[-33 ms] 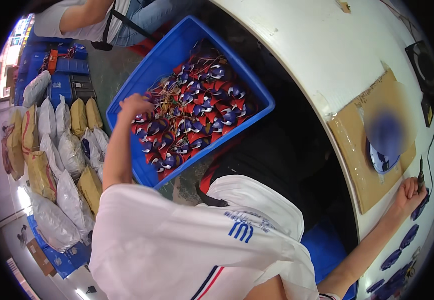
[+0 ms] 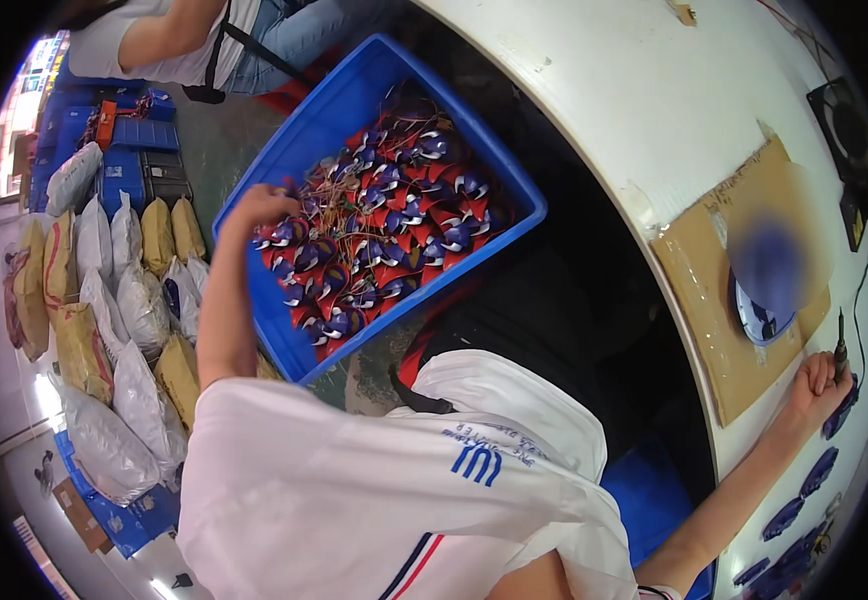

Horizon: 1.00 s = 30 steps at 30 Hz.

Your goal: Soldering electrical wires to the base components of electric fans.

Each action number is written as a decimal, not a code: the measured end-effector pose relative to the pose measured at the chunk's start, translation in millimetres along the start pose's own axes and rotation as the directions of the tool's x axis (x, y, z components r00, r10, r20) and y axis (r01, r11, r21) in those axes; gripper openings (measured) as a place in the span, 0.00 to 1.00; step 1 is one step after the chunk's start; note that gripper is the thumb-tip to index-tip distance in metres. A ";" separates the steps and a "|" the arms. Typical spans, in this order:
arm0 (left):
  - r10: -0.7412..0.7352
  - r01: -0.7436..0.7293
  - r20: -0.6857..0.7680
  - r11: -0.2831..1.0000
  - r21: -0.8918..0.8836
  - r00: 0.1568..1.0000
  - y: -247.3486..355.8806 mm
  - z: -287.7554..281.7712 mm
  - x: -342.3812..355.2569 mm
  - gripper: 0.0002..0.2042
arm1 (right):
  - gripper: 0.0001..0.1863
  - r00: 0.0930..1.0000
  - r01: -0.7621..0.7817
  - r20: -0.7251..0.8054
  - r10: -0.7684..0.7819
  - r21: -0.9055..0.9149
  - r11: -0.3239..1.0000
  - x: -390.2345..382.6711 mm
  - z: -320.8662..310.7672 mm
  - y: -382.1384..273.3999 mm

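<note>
My left hand (image 2: 266, 205) reaches over the left side of a deep blue bin (image 2: 394, 352), fingers curled down at the edge of a heap of purple-and-red parts (image 2: 384, 225) with thin loose wires. Its fingertips are partly hidden, and what they grip cannot be made out. On the white worktable (image 2: 604, 110) at the right, my right hand (image 2: 816, 388) is closed around a dark pen-like tool (image 2: 840, 350), its thin tip pointing up. Just beyond that hand, a dark blue rounded piece (image 2: 762, 318) lies on a cardboard sheet (image 2: 719, 330), partly covered by a blurred patch.
Several purple pieces (image 2: 782, 518) lie along the table's right part. A black fan-like device (image 2: 847, 125) stands at its far right edge. White and tan sacks (image 2: 144, 310) are grouped on the floor at left. A seated person (image 2: 179, 40) is beyond the bin.
My left hand has shifted slightly left and back toward the bin's left wall, with the forearm. The right hand and its tool stay in place.
</note>
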<state>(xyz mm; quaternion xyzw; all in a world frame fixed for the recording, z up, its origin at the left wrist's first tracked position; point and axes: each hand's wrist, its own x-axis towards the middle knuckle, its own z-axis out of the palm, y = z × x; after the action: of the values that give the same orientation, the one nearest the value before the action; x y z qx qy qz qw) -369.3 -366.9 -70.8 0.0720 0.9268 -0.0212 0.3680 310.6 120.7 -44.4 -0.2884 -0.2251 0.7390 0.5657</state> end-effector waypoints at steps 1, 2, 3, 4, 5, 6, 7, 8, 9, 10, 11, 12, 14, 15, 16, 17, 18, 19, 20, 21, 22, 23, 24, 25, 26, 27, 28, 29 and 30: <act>0.162 -0.133 0.061 0.931 -0.340 0.985 5.2 -19.7 -24.8 0.16 | 0.06 1.000 -0.010 -0.014 0.010 -0.005 1.000 -0.3 0.0 0.9; 0.263 -0.195 0.013 0.750 -0.632 0.965 12.8 -32.9 -49.1 0.16 | 0.06 0.999 -0.038 0.010 0.038 -0.004 0.999 -0.5 0.2 1.6; 0.371 -0.290 -0.065 0.591 -0.753 0.926 21.2 -44.6 -75.9 0.15 | 0.06 0.999 0.018 -0.030 -0.017 0.004 1.000 0.1 0.6 2.6; 0.492 -0.395 -0.114 0.517 -0.759 0.863 38.8 -55.7 -97.6 0.20 | 0.06 0.999 -0.013 -0.037 0.013 -0.002 1.000 -0.4 1.0 3.7; 0.568 -0.492 -0.185 0.451 -0.745 0.802 60.6 -64.5 -118.3 0.25 | 0.06 0.997 -0.041 -0.063 0.040 -0.006 0.999 -1.6 1.6 4.6; 0.707 -0.555 -0.186 0.335 -0.761 0.683 83.6 -69.3 -140.5 0.27 | 0.06 0.997 -0.052 -0.055 0.052 0.007 0.999 -2.4 3.0 5.9; 0.778 -0.585 -0.212 0.232 -0.778 0.591 109.4 -72.9 -160.6 0.29 | 0.07 0.996 -0.063 -0.061 0.064 0.023 0.998 -3.2 4.9 7.6; 0.818 -0.609 -0.195 0.223 -0.761 0.542 137.6 -78.9 -177.9 0.29 | 0.07 0.994 -0.101 -0.037 0.104 0.096 0.990 -5.6 7.3 9.7; 0.874 -0.713 -0.197 0.211 -0.669 0.444 163.7 -83.5 -195.0 0.32 | 0.08 0.993 -0.075 -0.078 0.083 0.101 0.992 -7.2 10.5 12.8; 0.929 -0.791 -0.176 0.166 -0.590 0.326 187.3 -87.2 -211.2 0.35 | 0.08 0.993 -0.076 -0.082 0.086 0.115 0.990 -9.4 14.6 15.5; 0.944 -0.854 -0.197 0.133 -0.504 0.263 208.2 -90.6 -226.2 0.34 | 0.09 0.993 -0.050 -0.104 0.062 0.118 0.992 -12.1 18.9 18.2; 0.960 -0.888 -0.215 0.065 -0.456 0.181 227.3 -92.9 -239.3 0.34 | 0.09 0.995 -0.061 -0.066 0.070 0.141 0.988 -15.0 23.8 21.1; 0.973 -0.934 -0.220 -0.021 -0.357 0.062 268.2 -92.9 -255.1 0.32 | 0.10 0.987 -0.013 -0.159 0.034 0.136 0.991 -18.9 34.5 25.4; 0.967 -0.954 -0.253 -0.111 -0.279 -0.039 288.9 -93.6 -261.4 0.30 | 0.10 0.991 -0.024 -0.128 0.046 0.163 0.986 -21.1 39.6 27.2; 0.968 -0.975 -0.249 -0.094 -0.202 -0.041 307.0 -96.2 -268.5 0.32 | 0.10 0.982 -0.010 -0.186 0.042 0.172 0.985 -23.4 44.4 27.5; 0.966 -0.988 -0.253 -0.085 -0.131 -0.050 324.6 -97.5 -273.0 0.34 | 0.10 0.990 -0.037 -0.128 0.063 0.200 0.979 -25.1 49.1 27.6; 0.966 -0.986 -0.250 -0.101 -0.135 -0.065 346.6 -97.1 -273.7 0.34 | 0.10 0.981 -0.002 -0.192 0.039 0.191 0.982 -26.8 53.1 27.9; 0.981 -0.988 -0.183 -0.089 -0.122 -0.066 370.3 -96.6 -273.9 0.36 | 0.10 0.983 0.001 -0.181 0.040 0.220 0.976 -27.9 56.8 27.9; 0.983 -0.990 -0.153 -0.118 -0.076 -0.105 385.1 -90.1 -271.0 0.36 | 0.10 0.983 0.008 -0.181 0.039 0.252 0.968 -29.0 59.6 28.0; 0.982 -0.988 -0.123 -0.149 -0.031 -0.144 400.0 -84.0 -268.0 0.35 | 0.10 0.983 0.014 -0.181 0.033 0.249 0.968 -30.0 61.8 28.0; 0.974 -0.982 -0.125 -0.190 0.005 -0.189 406.9 -75.1 -262.9 0.33 | 0.10 0.979 0.028 -0.203 0.022 0.240 0.970 -29.9 63.5 28.5; 0.964 -0.972 -0.126 -0.230 0.041 -0.233 414.3 -65.5 -257.0 0.31 | 0.10 0.974 0.043 -0.227 0.011 0.231 0.972 -29.7 64.5 29.1; 0.919 -0.850 -0.129 -0.283 0.444 -0.373 416.5 -58.5 -250.7 0.30 | 0.10 0.967 0.055 -0.253 0.004 0.223 0.973 -29.8 64.9 29.5; 0.895 -0.731 -0.098 -0.288 0.618 -0.436 417.0 -50.0 -243.4 0.30 | 0.10 0.969 0.052 -0.247 0.004 0.217 0.975 -30.0 64.8 29.8; 0.866 -0.581 -0.066 -0.274 0.766 -0.496 417.6 -41.5 -235.8 0.29 | 0.10 0.958 0.065 -0.287 0.000 0.216 0.974 -30.0 64.8 29.2; 0.867 -0.511 -0.050 -0.245 0.824 -0.496 415.8 -32.1 -227.5 0.29 | 0.10 0.963 0.058 -0.270 0.002 0.212 0.976 -30.0 64.5 28.7; 0.870 -0.437 -0.034 -0.213 0.874 -0.491 411.9 -22.2 -219.3 0.28 | 0.10 0.967 0.047 -0.253 0.007 0.208 0.977 -30.3 64.4 28.9; 0.875 -0.360 -0.018 -0.181 0.915 -0.485 407.6 -12.7 -212.0 0.27 | 0.09 0.972 0.034 -0.236 0.015 0.203 0.979 -30.7 64.3 28.8; 0.913 -0.310 -0.015 -0.123 0.943 -0.407 405.4 -6.1 -206.2 0.27 | 0.09 0.977 0.018 -0.213 0.025 0.199 0.980 -31.2 64.5 29.1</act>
<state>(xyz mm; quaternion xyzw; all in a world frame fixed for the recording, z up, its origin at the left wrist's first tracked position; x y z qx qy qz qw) -164.8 10.2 80.4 0.7888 0.5391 -0.0099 -0.2951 252.3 82.6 -11.0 -0.3083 -0.0868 0.7236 0.6114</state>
